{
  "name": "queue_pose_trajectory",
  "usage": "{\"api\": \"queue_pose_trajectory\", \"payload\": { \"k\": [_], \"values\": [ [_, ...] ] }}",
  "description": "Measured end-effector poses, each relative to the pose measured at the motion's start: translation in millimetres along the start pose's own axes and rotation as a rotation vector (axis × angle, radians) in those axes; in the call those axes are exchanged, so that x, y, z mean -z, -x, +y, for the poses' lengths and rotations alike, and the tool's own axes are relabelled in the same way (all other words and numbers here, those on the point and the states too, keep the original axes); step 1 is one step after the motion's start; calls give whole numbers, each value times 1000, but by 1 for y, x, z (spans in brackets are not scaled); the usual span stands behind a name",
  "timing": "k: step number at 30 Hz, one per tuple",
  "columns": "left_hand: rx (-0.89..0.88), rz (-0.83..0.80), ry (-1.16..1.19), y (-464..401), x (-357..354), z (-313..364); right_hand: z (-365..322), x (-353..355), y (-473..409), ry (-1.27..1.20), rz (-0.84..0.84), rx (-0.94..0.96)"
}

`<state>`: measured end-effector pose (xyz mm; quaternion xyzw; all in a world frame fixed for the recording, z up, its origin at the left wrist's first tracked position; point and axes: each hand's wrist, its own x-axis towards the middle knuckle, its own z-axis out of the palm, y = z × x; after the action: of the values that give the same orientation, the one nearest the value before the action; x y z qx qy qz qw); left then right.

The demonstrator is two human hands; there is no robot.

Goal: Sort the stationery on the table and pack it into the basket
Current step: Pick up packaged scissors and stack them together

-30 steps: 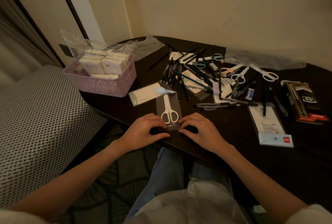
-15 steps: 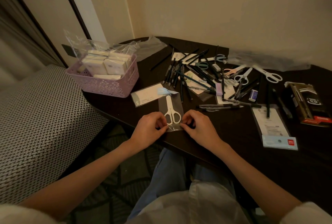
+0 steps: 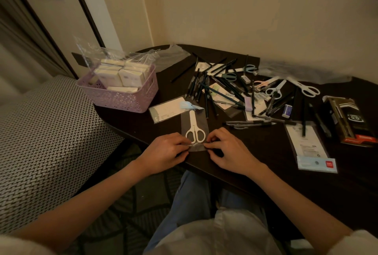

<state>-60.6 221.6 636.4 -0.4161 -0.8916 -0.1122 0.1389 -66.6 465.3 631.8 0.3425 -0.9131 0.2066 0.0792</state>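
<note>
White scissors (image 3: 194, 130) lie inside a clear plastic sleeve (image 3: 201, 120) near the table's front edge, handles toward me. My left hand (image 3: 165, 152) pinches the sleeve's near left corner. My right hand (image 3: 227, 152) pinches the near right corner. A purple basket (image 3: 122, 97) holding white boxes inside a clear bag stands at the table's left end. A heap of pens and pencils (image 3: 216, 89) lies in the middle, with several loose scissors (image 3: 276, 89) behind it to the right.
A dark table (image 3: 255, 162) carries empty sleeves (image 3: 167, 109), a packaged card (image 3: 308, 146), a black pen pack (image 3: 347, 119), erasers (image 3: 287, 110) and crumpled plastic bags (image 3: 302, 70) by the wall. A woven-pattern seat (image 3: 41, 142) is on the left.
Both hands went from resting flat beside the sleeve to pinching its near corners. The camera view shifted slightly; the scissors stayed in place.
</note>
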Motion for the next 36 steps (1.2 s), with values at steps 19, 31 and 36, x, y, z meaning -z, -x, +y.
{"api": "queue_pose_trajectory", "payload": {
  "k": [19, 31, 36],
  "values": [
    [124, 432, 1, -69, 55, -9, -4, 55, -65, 189, 485, -8],
    [388, 693, 382, -109, 144, -51, -29, 111, -149, -95, 592, -90],
    [603, 670, 405, -82, 173, -105, -47, 116, -194, -408, 641, -207]
  ]
}}
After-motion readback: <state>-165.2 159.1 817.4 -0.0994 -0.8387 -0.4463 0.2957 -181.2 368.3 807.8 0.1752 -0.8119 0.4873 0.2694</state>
